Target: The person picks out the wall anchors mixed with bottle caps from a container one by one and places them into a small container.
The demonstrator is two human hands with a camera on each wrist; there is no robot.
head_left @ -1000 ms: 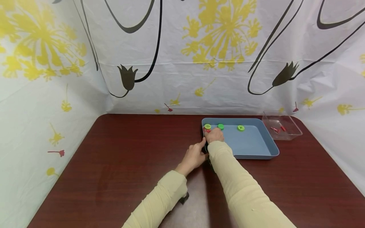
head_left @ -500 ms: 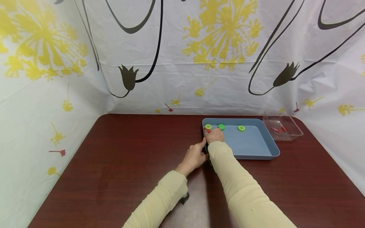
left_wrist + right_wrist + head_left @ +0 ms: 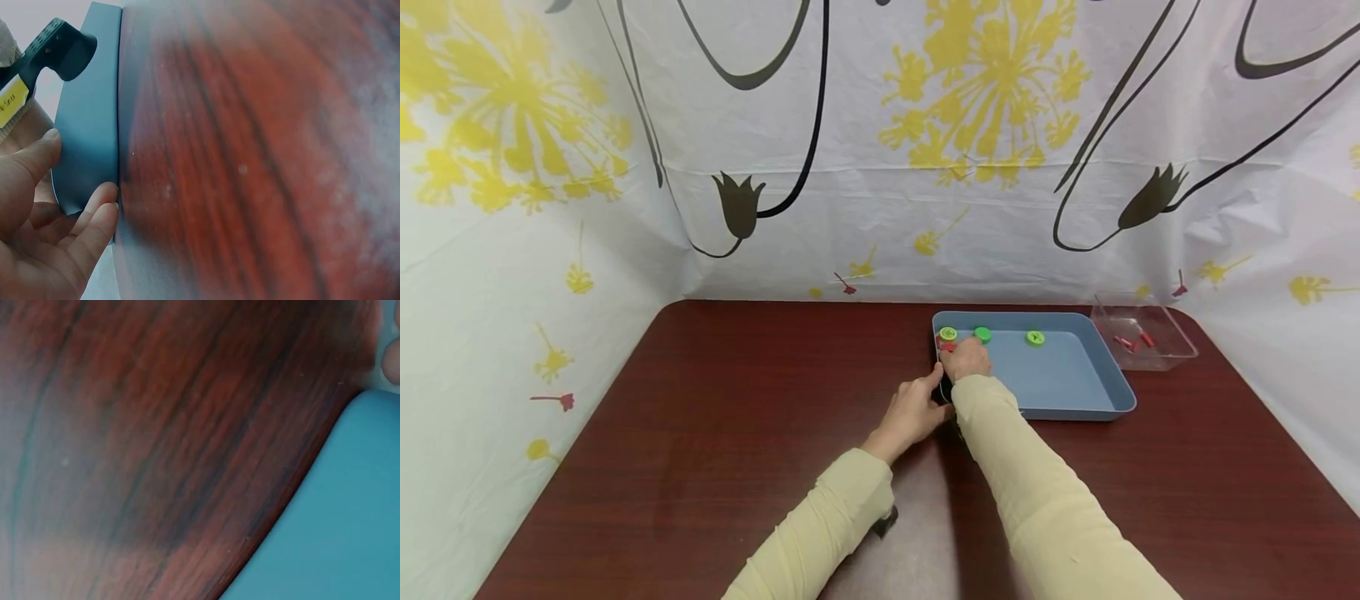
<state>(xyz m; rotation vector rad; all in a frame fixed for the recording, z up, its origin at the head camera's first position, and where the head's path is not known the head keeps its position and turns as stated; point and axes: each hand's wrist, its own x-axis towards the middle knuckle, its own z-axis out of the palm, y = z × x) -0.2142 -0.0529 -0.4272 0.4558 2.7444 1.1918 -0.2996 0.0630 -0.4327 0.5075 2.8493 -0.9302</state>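
Observation:
My left hand (image 3: 910, 414) holds the front left corner of the shallow blue tray (image 3: 1060, 375). In the left wrist view its thumb lies at the rim and its fingers at the bottom edge of the tray wall (image 3: 94, 100). My right hand (image 3: 966, 358) reaches over that wall into the left end of the tray, beside small red pieces (image 3: 948, 346). The back of the hand hides its fingers and what they work on; in the right wrist view only fingertips (image 3: 392, 361) show at the edge. Behind it lie a yellow-green disc (image 3: 948, 333) and a green disc (image 3: 982, 334).
Another yellow-green disc (image 3: 1035, 338) lies farther right in the tray. A clear plastic box (image 3: 1157, 354) with several red pieces stands against the tray's right side. The dark red wooden table (image 3: 760, 392) ends at a patterned white curtain (image 3: 850, 217). A black wrist camera (image 3: 62, 50) shows near the tray wall.
My right hand and forearm have shifted very slightly to the right. The left hand stays at the tray corner, and the discs and the box keep their places.

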